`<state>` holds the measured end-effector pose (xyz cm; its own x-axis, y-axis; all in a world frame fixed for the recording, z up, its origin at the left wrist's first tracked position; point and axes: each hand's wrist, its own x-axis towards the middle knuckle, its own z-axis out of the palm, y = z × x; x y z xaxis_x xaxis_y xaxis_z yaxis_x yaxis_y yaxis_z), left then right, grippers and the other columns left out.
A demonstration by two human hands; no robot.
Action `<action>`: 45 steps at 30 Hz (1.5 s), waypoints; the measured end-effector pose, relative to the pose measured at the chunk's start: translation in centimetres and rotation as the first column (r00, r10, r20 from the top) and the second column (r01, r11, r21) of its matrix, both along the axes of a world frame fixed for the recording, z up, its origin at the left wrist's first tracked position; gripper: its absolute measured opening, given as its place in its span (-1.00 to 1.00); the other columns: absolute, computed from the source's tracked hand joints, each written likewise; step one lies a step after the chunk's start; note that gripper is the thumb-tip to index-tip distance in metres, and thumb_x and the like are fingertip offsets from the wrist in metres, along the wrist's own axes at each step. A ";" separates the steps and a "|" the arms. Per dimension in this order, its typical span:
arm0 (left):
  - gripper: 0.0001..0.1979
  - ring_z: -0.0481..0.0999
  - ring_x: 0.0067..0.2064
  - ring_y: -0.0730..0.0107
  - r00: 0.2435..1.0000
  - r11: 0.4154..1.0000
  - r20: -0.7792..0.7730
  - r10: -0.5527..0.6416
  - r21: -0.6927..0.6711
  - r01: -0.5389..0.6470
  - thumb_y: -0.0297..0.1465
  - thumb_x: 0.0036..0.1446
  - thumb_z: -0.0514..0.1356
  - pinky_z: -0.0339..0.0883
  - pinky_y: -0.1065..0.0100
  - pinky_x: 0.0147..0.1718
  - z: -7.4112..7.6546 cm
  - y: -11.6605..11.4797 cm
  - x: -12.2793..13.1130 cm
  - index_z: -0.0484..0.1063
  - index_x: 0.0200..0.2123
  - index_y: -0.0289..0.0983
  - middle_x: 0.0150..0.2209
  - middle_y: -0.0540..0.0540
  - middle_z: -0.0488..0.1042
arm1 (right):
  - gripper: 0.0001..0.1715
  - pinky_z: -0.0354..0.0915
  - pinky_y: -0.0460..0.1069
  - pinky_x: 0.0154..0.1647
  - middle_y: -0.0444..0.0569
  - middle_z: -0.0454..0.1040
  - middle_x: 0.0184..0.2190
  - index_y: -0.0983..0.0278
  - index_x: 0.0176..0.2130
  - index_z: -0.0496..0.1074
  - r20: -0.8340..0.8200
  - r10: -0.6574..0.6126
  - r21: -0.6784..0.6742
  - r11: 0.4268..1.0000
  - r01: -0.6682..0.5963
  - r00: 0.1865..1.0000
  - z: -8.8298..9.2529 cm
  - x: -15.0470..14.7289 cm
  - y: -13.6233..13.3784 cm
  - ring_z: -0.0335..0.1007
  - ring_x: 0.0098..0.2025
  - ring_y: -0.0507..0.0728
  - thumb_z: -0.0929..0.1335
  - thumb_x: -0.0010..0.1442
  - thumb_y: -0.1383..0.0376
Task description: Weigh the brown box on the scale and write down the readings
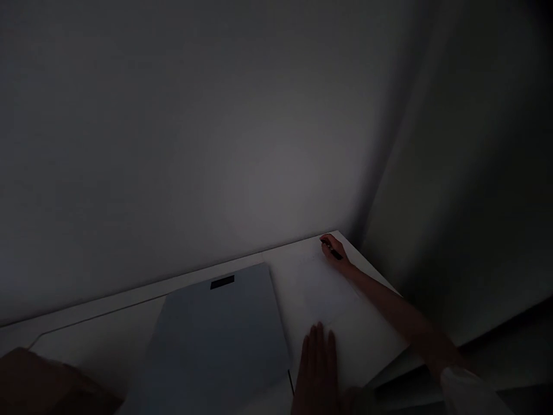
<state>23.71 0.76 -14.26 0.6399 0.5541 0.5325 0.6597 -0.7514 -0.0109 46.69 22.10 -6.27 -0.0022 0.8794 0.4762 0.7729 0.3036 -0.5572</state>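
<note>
The light is dim. My right hand (335, 252) is closed around a dark pen (336, 254) near the far right corner of a white table (285, 271). Under it lies a pale sheet of paper (322, 291), whose edges are hard to make out; faint marks show by the hand. My left hand (317, 369) lies flat, palm down, at the near end of the paper, its fingers stretched forward. Left of that hand is a large blue-grey flat panel (220, 340) with a small black rectangle near its far edge; its exact kind cannot be told.
A brown object (43, 383), too dark to name, sits at the lower left. A pale wall (216, 144) rises behind the table. On the right hangs or stands a dark upright surface (453, 173). A thin dark line (103, 314) runs along the table's left part.
</note>
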 end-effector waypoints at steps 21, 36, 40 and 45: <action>0.04 -0.05 0.36 -0.10 0.995 0.989 0.049 0.083 -0.129 -0.076 -0.14 -0.03 0.27 0.26 -0.03 0.18 0.4 -0.9 0.6 -0.21 0.39 -0.34 0.36 -0.34 -0.05 | -0.66 0.43 0.06 -0.19 -0.02 0.46 -0.12 0.32 -0.05 0.42 -0.237 -0.260 -0.193 0.957 0.216 0.936 -3.5 -1.0 2.1 0.44 -0.18 0.11 0.34 0.29 0.14; -0.01 -0.06 0.36 -0.15 0.995 0.982 0.043 0.092 -0.171 -0.083 -0.21 -0.04 0.27 0.25 -0.10 0.16 0.4 -1.3 0.8 -0.13 0.37 -0.35 0.36 -0.37 -0.07 | -0.67 0.43 0.03 -0.25 -0.05 0.47 -0.17 0.34 -0.09 0.42 -0.220 -0.224 -0.162 0.968 0.191 0.950 -3.7 -1.0 1.8 0.45 -0.23 0.09 0.35 0.28 0.15; -0.03 -0.07 0.36 -0.11 0.995 0.985 0.060 0.082 -0.156 -0.072 -0.21 0.00 0.25 0.24 -0.08 0.17 0.6 -1.3 0.8 -0.15 0.38 -0.35 0.36 -0.34 -0.05 | -0.68 0.43 0.00 -0.29 -0.06 0.47 -0.21 0.35 -0.11 0.43 -0.223 -0.225 -0.128 0.971 0.200 0.949 -3.9 -0.9 1.8 0.44 -0.27 0.07 0.34 0.28 0.15; -0.04 -0.05 0.36 -0.10 0.997 0.992 0.037 0.061 -0.108 -0.057 -0.16 0.05 0.21 0.28 -0.02 0.15 1.1 -1.0 0.4 -0.18 0.38 -0.38 0.34 -0.36 -0.02 | -0.69 0.42 -0.02 -0.33 -0.07 0.46 -0.24 0.35 -0.13 0.43 -0.228 -0.232 -0.070 0.973 0.221 0.946 -3.7 -0.9 1.7 0.43 -0.31 0.05 0.34 0.28 0.14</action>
